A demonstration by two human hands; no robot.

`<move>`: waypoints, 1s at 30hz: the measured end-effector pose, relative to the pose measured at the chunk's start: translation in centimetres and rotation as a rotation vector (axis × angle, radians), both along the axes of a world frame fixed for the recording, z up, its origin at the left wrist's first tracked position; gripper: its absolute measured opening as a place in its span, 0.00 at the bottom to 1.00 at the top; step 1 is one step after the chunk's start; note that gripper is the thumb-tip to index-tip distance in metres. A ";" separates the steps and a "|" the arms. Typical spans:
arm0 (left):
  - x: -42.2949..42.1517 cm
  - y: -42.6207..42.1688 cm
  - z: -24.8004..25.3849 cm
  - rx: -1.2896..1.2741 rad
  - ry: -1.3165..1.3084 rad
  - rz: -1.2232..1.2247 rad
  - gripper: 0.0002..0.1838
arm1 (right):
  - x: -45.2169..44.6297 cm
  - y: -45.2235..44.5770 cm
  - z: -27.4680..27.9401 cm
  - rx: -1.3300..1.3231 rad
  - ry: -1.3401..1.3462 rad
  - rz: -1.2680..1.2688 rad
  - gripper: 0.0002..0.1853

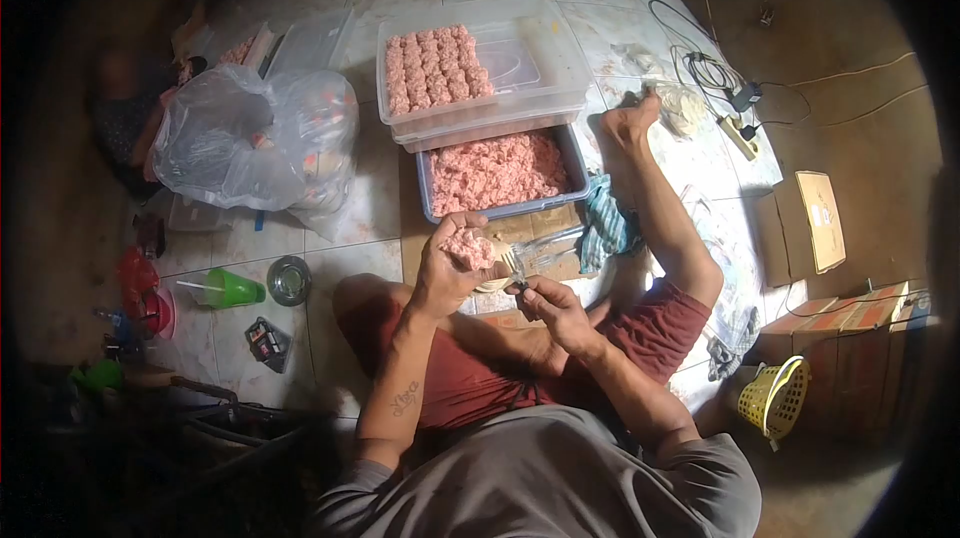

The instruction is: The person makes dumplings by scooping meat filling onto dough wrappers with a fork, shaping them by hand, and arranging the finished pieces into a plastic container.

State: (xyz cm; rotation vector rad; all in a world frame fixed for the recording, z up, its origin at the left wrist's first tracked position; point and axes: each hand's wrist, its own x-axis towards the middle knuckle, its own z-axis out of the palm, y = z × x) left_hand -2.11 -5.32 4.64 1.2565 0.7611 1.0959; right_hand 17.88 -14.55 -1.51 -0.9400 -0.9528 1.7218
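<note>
In my left hand is a lump of pink minced meat, cupped in curled fingers. My right hand grips a fork whose tines point up beside the lump. Just beyond my hands, a blue-rimmed tub holds loose pink minced meat. Over the tub's far part sits a clear plastic container with rows of shaped meat in its left part.
Plastic bags, a green cup and a glass dish are on the left. A blue cloth, cables and a yellow basket lie right. Another person sits at far left.
</note>
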 end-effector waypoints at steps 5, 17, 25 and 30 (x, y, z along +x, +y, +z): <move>0.4 -0.1 -0.5 0.068 0.047 0.001 0.28 | -0.2 0.0 0.5 0.039 -0.097 -0.016 0.10; 0.4 -0.5 1.6 0.310 0.140 0.210 0.40 | 2.4 -0.1 1.6 0.287 -0.567 -0.238 0.11; -0.6 -0.4 -0.2 0.072 0.176 0.043 0.37 | 0.5 -1.4 -0.8 -0.031 -0.099 -0.094 0.14; -1.0 -0.2 0.5 0.133 0.169 -0.003 0.31 | -0.1 -0.9 -0.7 -0.006 -0.065 -0.048 0.13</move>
